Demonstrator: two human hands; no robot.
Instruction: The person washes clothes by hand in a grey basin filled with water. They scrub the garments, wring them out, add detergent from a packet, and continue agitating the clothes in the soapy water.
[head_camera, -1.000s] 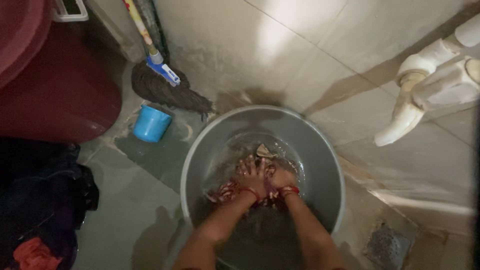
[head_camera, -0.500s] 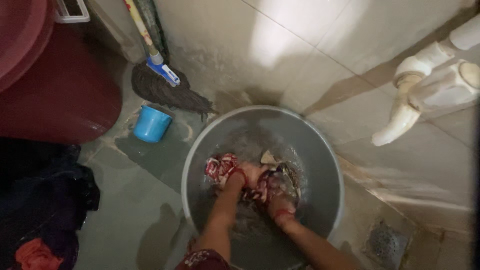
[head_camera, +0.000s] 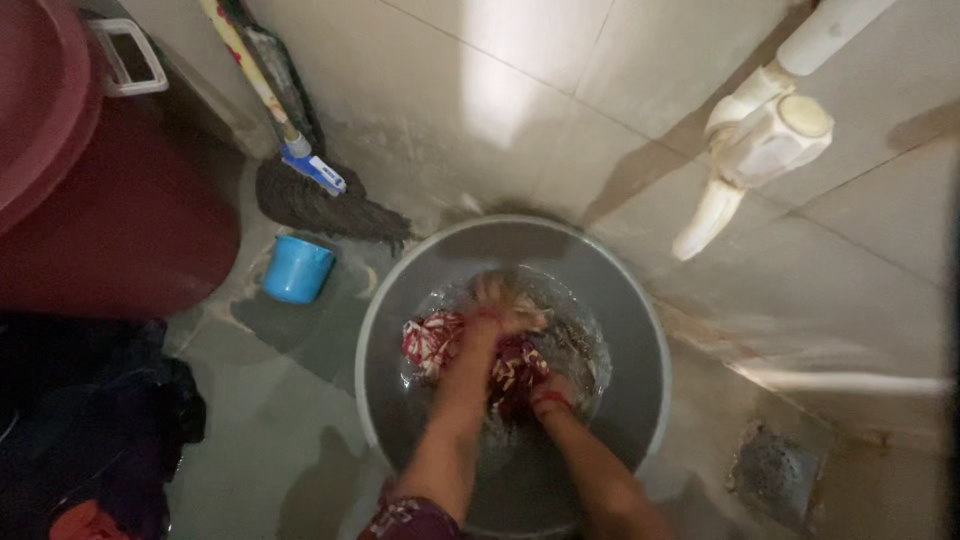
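Scrubbing goes best, I judge, with the red patterned cloth (head_camera: 432, 340) kept under the water in the grey bucket (head_camera: 640, 330) and both hands working against each other. Left hand (head_camera: 500, 298) presses on the cloth's far end, blurred, so its grip cannot be told. Right hand (head_camera: 545, 392) is closed on the bunched cloth just beneath it.

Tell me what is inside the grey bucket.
The grey bucket holds water, a red and white patterned cloth and both hands: the left hand and the right hand press into it. The bucket's bottom is covered.
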